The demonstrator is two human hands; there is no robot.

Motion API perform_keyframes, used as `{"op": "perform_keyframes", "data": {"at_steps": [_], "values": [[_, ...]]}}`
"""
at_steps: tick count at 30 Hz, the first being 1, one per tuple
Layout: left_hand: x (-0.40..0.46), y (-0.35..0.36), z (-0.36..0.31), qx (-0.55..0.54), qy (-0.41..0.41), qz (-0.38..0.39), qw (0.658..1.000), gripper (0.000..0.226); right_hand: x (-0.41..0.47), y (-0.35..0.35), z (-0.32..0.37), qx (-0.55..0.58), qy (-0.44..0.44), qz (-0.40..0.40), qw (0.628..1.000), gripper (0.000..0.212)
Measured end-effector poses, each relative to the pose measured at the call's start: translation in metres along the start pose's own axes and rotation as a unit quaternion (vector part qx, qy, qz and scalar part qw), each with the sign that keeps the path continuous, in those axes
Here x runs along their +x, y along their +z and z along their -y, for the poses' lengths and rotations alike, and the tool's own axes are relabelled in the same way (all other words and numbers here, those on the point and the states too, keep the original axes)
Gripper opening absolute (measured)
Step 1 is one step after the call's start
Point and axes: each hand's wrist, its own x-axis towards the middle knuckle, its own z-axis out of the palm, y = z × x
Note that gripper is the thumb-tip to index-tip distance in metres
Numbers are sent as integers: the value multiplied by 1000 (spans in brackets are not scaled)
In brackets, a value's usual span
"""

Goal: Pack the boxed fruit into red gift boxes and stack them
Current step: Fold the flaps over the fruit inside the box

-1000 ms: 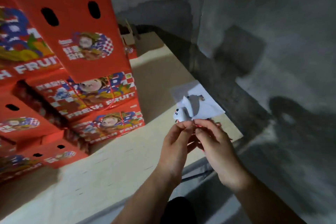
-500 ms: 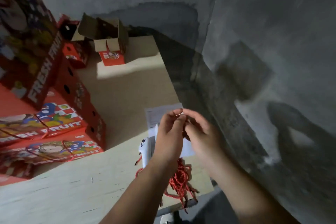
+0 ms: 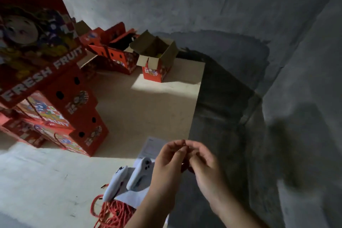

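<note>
A stack of closed red gift boxes (image 3: 61, 109) printed FRESH FRUIT stands on the wooden table (image 3: 148, 105) at the left. Open red gift boxes (image 3: 114, 55) with raised flaps sit at the far end, one of them (image 3: 155, 61) nearest the right edge. My left hand (image 3: 166, 164) and my right hand (image 3: 201, 161) meet fingertip to fingertip over the table's right edge, pinching a thin red cord (image 3: 185, 167) between them. A bundle of red cords (image 3: 112, 213) lies on the table below my left forearm.
Two white handheld controllers (image 3: 127, 177) lie on sheets of white paper (image 3: 151, 149) beside the cord bundle. The table's right edge drops to a grey concrete floor and wall (image 3: 259, 61).
The view has tilted up and back, showing more of the far open boxes. Both hands stay together on the cord, now above the controllers rather than covering them.
</note>
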Motion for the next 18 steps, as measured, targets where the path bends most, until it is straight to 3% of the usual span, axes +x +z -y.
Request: {"op": "perform_keyframes", "data": {"at_steps": [4,12,18], "values": [[15,42,3,-15,17,-63,998,15,36,-32,8,-11,-2,78,997,40],[100,50,-33,-34,86,-166,982,16,141,-10,49,-84,-29,234,968,32],[210,56,-75,-43,105,-203,973,17,254,21,85,-104,-55,274,955,30]]}}
